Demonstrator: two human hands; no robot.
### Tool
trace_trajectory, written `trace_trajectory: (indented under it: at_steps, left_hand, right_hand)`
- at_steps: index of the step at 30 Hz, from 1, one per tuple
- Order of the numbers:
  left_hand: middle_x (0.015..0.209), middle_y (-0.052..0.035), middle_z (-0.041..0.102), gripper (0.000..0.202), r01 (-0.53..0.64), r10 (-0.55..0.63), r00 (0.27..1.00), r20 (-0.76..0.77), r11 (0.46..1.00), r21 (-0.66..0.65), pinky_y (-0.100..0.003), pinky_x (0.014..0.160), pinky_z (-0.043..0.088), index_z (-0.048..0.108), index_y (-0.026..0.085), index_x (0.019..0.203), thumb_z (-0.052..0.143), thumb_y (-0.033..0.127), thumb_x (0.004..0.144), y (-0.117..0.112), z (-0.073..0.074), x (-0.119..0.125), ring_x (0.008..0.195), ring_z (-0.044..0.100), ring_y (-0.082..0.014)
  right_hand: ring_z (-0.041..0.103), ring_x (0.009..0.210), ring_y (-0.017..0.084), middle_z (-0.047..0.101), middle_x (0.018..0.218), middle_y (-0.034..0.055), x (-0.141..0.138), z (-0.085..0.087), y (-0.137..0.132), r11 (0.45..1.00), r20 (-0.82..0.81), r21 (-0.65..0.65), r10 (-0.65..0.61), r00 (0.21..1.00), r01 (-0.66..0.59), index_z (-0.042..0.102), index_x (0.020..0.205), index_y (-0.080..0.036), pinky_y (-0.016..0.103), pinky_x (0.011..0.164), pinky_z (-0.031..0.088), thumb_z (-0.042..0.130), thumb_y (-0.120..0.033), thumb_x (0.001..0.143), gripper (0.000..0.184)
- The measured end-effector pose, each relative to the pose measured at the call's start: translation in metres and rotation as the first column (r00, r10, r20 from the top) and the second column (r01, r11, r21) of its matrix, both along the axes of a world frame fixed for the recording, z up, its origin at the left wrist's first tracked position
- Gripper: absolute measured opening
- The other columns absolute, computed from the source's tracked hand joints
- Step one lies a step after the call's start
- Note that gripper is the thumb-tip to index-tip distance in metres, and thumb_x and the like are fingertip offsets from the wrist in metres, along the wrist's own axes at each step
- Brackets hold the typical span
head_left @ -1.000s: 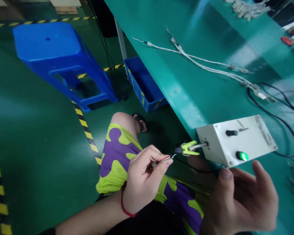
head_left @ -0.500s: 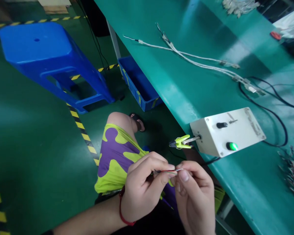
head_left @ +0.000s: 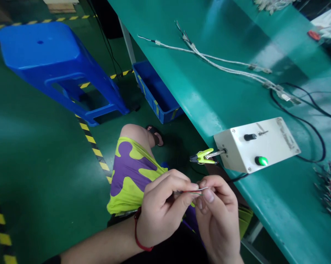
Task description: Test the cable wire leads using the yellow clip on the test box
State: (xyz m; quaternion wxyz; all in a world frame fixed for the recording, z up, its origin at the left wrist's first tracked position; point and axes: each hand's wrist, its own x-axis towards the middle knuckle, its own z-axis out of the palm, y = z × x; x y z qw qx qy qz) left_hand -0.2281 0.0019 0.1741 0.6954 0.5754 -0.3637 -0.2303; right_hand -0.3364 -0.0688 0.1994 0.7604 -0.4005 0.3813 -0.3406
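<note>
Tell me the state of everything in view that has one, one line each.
Green indicator lamp: lit
Yellow alligator clip: jaws closed, gripping nothing
Left hand: pinching a red-and-white wire
Right hand: pinching that wire's end
Blue plastic stool: standing on the floor

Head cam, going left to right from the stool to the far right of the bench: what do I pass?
Blue plastic stool → blue plastic crate → yellow-green clip → white control box → bundle of small wires
</note>
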Motion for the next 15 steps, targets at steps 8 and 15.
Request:
trace_trajectory:
  at_steps: [8, 15]
  left_hand:
    - [0.086, -0.0001, 0.073, 0.026, -0.005, 0.007, 0.999, 0.033, 0.998, -0.059, -0.027, 0.065, 0.059, 0.072, 0.021, 0.100, 0.075, 0.000, 0.085, -0.0014, 0.0014, 0.0004, 0.073, 0.071, -0.0142]
    - [0.087, 0.0008, 0.075, 0.024, 0.041, -0.041, 0.999, -0.033, 0.999, -0.001, -0.028, 0.066, 0.058, 0.073, 0.024, 0.100, 0.077, 0.005, 0.086, 0.0000, 0.0042, 0.0013, 0.073, 0.071, -0.0150]
  right_hand:
    - [0.050, 0.057, 0.007, 0.062, 0.071, -0.0011, 0.0002, -0.0003, -0.0029, 0.991, 0.083, 0.129, 0.020, 0.996, -0.031, 0.077, 0.083, -0.022, 0.017, 0.056, 0.046, 0.084, -0.026, 0.084, 0.009]
    - [0.043, 0.053, 0.007, 0.050, 0.060, -0.0051, -0.0028, -0.0013, -0.0011, 0.982, 0.073, 0.189, 0.016, 0.997, -0.029, 0.075, 0.084, -0.022, 0.016, 0.055, 0.043, 0.080, -0.030, 0.087, 0.010]
